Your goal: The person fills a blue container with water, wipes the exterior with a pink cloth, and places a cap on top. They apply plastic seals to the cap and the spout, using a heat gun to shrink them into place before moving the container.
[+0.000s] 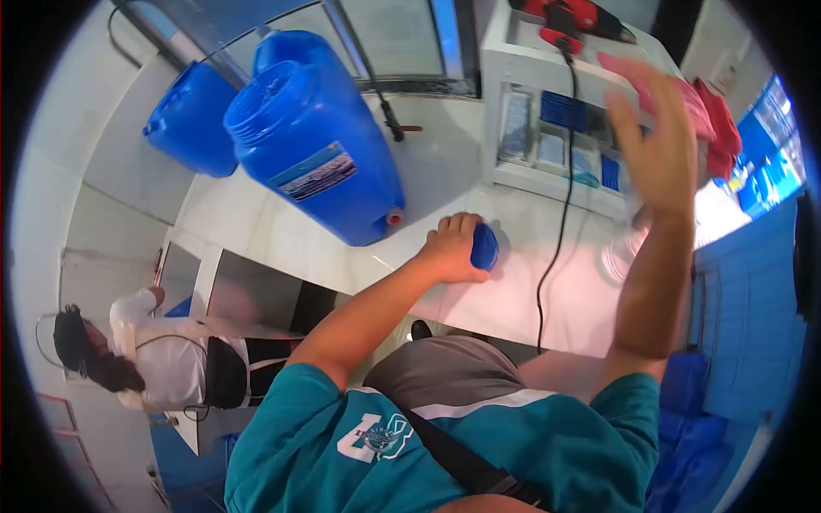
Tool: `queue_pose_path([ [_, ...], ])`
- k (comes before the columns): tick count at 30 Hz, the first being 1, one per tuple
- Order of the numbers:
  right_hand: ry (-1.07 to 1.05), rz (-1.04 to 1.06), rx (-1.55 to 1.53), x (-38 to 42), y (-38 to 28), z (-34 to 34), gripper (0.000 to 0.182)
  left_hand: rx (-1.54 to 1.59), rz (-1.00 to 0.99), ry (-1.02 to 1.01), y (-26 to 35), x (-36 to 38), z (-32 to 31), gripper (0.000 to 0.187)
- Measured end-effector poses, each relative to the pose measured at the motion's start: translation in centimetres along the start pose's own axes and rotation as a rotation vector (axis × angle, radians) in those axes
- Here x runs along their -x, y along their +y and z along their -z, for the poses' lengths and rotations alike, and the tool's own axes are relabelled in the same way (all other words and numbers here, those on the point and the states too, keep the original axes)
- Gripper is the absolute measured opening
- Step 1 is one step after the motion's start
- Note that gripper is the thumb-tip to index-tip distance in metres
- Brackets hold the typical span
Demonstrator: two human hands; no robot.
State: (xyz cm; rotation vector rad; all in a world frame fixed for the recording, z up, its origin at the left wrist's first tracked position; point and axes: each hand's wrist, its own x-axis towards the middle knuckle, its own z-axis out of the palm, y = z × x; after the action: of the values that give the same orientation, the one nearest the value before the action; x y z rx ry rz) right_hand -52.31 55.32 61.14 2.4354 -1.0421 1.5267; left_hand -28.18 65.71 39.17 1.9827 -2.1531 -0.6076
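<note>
My left hand (453, 250) is wrapped round a round blue cap (485, 247) at the white countertop (410, 295). To its left stands a large blue water jug (333, 145) with an open threaded mouth, a label and a small red-tipped spout low on its side. Water seems to run into the mouth from above. My right hand (657, 141) is raised, slightly blurred, with fingers apart and nothing visible in it. It is in front of a white drawer rack (547, 192) and a pink cloth (697, 107). A clear round object (617, 259) is partly hidden by my right forearm.
Another blue jug (192, 120) is tilted at the far left. A red heat gun or drill (581, 19) lies on the rack, its black cord (562, 218) hanging across the counter. A person in white (167, 342) is at the lower left.
</note>
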Motion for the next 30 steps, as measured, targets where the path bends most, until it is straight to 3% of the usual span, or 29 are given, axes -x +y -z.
queue_pose_path([
  [1,-0.122,-0.183,-0.229,1.7,-3.1,-0.5,0.023,0.000,0.015,0.010,-0.8,1.5,0.9,0.107],
  [3,-0.319,-0.038,-0.450,5.8,-5.3,-3.9,0.024,0.193,-0.048,-0.023,-2.8,4.7,3.0,0.112],
  [5,-0.562,-0.125,-0.427,8.8,-5.5,-8.0,0.018,0.320,-0.024,-0.091,-4.5,8.7,6.3,0.120],
  [8,-0.520,-0.376,-0.167,12.3,-0.9,-16.8,0.017,0.430,0.084,-0.066,-9.1,14.3,8.2,0.120],
  [13,-0.544,-0.684,0.216,5.3,5.0,-22.5,0.022,0.465,0.240,0.060,-13.6,22.1,11.2,0.115],
  [14,-0.542,-0.680,0.217,4.2,7.0,-23.8,0.022,0.477,0.289,0.100,-14.4,23.3,11.5,0.115],
  [16,-0.838,-0.722,0.397,3.0,10.6,-26.4,0.024,0.524,0.369,0.162,-15.3,25.0,12.1,0.117],
  [23,-0.937,-0.568,0.566,3.7,9.3,-26.0,0.028,0.631,0.387,0.260,-16.8,27.9,12.6,0.117],
  [25,-0.859,-0.638,0.542,3.8,10.8,-26.7,0.028,0.615,0.367,0.254,-16.5,27.5,13.2,0.118],
  [27,-0.136,-0.464,0.446,4.8,13.1,-26.7,0.026,0.610,0.335,0.259,-16.4,27.3,13.7,0.117],
  [28,-0.132,-0.473,0.455,4.8,11.9,-25.6,0.026,0.610,0.318,0.260,-16.2,27.3,13.9,0.117],
  [30,0.426,-0.524,0.192,5.6,6.0,-22.1,0.023,0.583,0.310,0.266,-16.2,27.3,14.2,0.117],
])
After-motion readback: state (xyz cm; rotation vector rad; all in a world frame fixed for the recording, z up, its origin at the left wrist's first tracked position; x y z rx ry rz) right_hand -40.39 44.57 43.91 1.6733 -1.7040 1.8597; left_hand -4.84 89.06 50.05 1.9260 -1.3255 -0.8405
